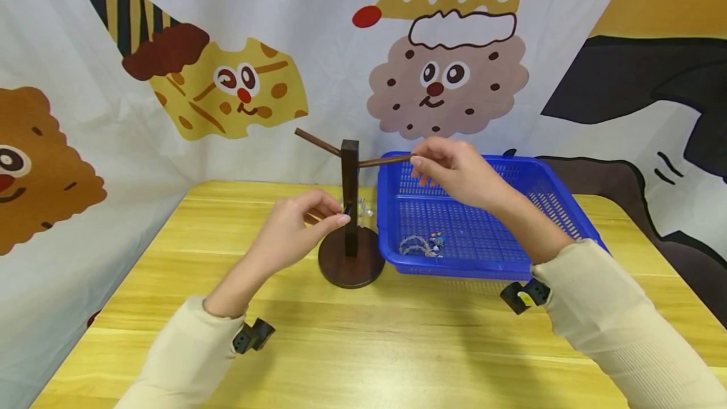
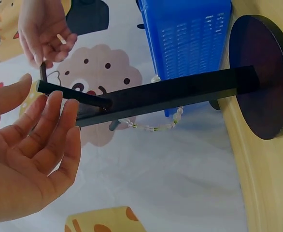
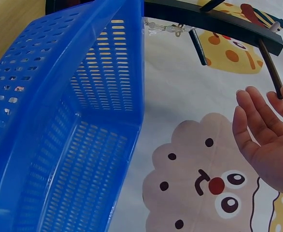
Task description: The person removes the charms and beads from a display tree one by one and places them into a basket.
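A dark wooden stand [image 1: 350, 182] with a round base and several pegs stands upright on the table. My left hand [image 1: 295, 226] is in front of its post, thumb and fingertips pinching the end of a lower peg [image 2: 69, 93] that points toward me. With thumb and forefinger, my right hand [image 1: 454, 169] pinches the tip of the upper right peg [image 1: 383, 161]. A clear beaded bracelet [image 2: 177, 115] hangs at the stand's far side, partly hidden by the post in the head view. The upper left peg [image 1: 315, 141] carries nothing.
Right of the stand sits a blue plastic basket [image 1: 454, 265], its left wall close to the base. Inside lie beaded bracelets [image 1: 437, 242] with blue charms, near the front left corner. Behind the wooden table [image 1: 363, 346] hangs a cartoon-printed cloth [image 1: 335, 49].
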`<control>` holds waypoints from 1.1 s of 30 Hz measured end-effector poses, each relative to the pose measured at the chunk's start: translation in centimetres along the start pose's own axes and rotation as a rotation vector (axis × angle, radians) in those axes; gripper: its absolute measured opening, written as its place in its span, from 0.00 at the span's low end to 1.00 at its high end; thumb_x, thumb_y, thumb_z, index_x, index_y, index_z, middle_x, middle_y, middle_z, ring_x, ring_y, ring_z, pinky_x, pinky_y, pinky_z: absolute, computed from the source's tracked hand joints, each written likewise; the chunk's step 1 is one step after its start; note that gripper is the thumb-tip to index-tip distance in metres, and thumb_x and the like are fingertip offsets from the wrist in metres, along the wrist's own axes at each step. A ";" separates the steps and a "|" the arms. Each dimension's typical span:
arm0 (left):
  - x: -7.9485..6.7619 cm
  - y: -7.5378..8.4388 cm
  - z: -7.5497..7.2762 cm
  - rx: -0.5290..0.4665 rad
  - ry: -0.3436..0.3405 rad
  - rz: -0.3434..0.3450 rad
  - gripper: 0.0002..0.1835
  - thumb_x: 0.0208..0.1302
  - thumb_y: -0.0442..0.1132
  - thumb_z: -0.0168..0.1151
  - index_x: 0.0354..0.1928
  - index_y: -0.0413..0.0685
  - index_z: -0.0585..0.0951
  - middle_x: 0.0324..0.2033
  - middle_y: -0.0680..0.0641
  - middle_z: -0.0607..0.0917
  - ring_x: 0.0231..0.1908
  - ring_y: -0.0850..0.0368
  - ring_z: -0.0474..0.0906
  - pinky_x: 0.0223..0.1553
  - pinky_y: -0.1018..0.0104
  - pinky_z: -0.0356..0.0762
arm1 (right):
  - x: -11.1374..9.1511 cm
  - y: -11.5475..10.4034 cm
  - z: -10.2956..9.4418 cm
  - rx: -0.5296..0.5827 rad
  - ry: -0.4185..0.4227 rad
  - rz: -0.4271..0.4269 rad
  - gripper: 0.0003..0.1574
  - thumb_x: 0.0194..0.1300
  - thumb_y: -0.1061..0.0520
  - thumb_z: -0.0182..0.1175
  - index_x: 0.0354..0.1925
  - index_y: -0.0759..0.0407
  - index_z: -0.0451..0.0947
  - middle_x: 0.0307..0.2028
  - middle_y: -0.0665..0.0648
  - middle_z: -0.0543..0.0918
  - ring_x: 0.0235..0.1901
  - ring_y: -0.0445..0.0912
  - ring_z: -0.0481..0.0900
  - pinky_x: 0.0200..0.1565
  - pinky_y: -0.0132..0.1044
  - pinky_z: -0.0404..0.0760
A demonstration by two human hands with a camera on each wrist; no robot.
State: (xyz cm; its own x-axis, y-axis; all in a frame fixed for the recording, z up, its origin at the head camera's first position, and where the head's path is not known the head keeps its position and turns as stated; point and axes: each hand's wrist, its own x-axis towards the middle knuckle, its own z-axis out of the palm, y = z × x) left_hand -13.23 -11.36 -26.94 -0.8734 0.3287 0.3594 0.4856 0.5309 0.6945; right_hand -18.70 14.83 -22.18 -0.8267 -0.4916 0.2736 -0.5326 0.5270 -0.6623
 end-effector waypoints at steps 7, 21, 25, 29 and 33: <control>0.2 0.5 0.3 0.024 0.017 -0.011 0.06 0.59 0.38 0.65 0.33 0.43 0.80 0.28 0.50 0.83 0.31 0.57 0.80 0.35 0.62 0.78 | 0.0 0.0 0.0 0.004 0.000 0.000 0.11 0.71 0.60 0.49 0.40 0.66 0.76 0.31 0.58 0.80 0.32 0.50 0.78 0.37 0.40 0.78; 0.2 0.5 0.6 0.023 0.022 -0.020 0.06 0.58 0.38 0.66 0.32 0.43 0.79 0.28 0.50 0.83 0.31 0.57 0.79 0.35 0.62 0.78 | -0.1 -0.4 -0.4 -0.008 -0.017 0.068 0.13 0.71 0.58 0.50 0.47 0.65 0.75 0.37 0.60 0.81 0.34 0.48 0.78 0.38 0.41 0.76; 0.2 0.5 0.6 0.026 0.019 -0.020 0.07 0.58 0.38 0.66 0.32 0.43 0.79 0.29 0.50 0.83 0.32 0.57 0.79 0.36 0.62 0.78 | -0.1 -0.3 -0.4 0.000 -0.017 0.062 0.13 0.71 0.58 0.50 0.47 0.65 0.75 0.37 0.60 0.81 0.34 0.48 0.78 0.39 0.41 0.76; 0.2 0.5 0.5 0.035 0.020 -0.023 0.06 0.58 0.38 0.66 0.32 0.44 0.79 0.28 0.50 0.83 0.32 0.57 0.79 0.36 0.61 0.78 | -0.1 -0.3 -0.4 0.008 -0.018 0.061 0.13 0.71 0.58 0.50 0.46 0.65 0.75 0.37 0.60 0.81 0.34 0.49 0.78 0.39 0.41 0.76; 0.2 0.4 0.4 0.045 0.019 -0.028 0.06 0.58 0.38 0.66 0.31 0.43 0.79 0.28 0.50 0.83 0.32 0.56 0.79 0.36 0.60 0.78 | -0.2 -0.3 -0.4 0.014 -0.021 0.054 0.12 0.70 0.59 0.50 0.46 0.65 0.75 0.37 0.59 0.81 0.34 0.48 0.78 0.37 0.40 0.77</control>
State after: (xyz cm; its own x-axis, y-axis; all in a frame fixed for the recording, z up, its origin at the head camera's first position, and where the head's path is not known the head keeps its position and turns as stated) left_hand -13.20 -10.76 -26.82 -0.8870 0.2988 0.3520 0.4617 0.5742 0.6761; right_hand -18.45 15.05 -21.77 -0.8503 -0.4769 0.2228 -0.4846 0.5438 -0.6851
